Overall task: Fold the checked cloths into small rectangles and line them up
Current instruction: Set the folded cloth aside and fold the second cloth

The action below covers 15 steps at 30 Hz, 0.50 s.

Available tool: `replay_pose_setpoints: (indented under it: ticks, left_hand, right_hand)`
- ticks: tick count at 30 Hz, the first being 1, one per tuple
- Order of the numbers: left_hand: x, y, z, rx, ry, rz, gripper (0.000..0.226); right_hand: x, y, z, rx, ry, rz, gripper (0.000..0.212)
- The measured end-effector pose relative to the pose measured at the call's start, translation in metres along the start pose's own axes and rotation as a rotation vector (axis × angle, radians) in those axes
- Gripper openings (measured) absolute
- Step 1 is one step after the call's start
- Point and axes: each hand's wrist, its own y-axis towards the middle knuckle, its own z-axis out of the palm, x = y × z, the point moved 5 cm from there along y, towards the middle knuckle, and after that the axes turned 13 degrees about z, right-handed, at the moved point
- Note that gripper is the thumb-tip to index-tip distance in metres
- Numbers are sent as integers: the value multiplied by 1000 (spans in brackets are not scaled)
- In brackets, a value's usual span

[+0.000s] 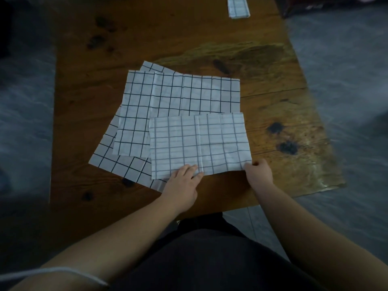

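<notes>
A folded checked cloth (199,141), pale side up, lies across the near part of a loose pile of flat checked cloths (136,114) on the wooden table (283,114). My left hand (184,183) rests on the folded cloth's near edge around its middle, fingers fairly straight on the fabric. My right hand (259,172) pinches the cloth's near right corner. A small, fully folded checked cloth (238,6) sits at the far end of the table.
The table's near edge runs just under my hands, and its right edge slants away past dark knots (287,147). Grey floor (346,70) lies on both sides. A dark object (315,5) stands at the far right.
</notes>
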Motion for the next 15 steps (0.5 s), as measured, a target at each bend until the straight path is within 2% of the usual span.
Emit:
replay_pose_setpoints:
  ticks: [3,7,11,15]
  left_hand:
    - [-2,-1,2,5,-9,2,62]
    - [-8,-3,3,-3,-44,39,60]
    - [-6,-4,-6,-85,-136,-9,60]
    - [7,12,-27,-127,-54,-71,66]
  right_hand:
    - [5,-11,-1,13,138,-67,17]
    - [15,-24,-5,32,317,-102,39]
    - [19,-26,-1,50,367,33,53]
    - [3,-18,4,76,354,217,38]
